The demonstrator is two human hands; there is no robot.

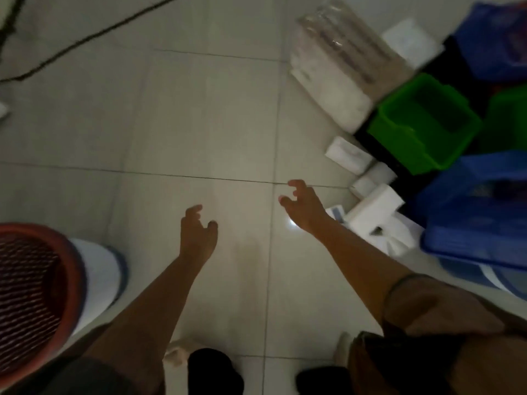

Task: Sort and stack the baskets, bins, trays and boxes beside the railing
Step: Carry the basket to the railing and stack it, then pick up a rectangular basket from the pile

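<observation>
My left hand hangs over the bare floor tiles with loosely curled fingers, holding nothing. My right hand reaches forward, fingers loosely curled and empty, a short way left of the small white boxes. A green bin sits open at the right, with a second green bin behind it. A blue slatted basket lies at the right edge, and another blue bin sits at the top right. A red woven basket stands at the lower left beside a white cylinder.
A clear-wrapped white package lies on the floor left of the green bin. A white box sits behind it. A dark cable runs across the top-left tiles. My feet show at the bottom edge.
</observation>
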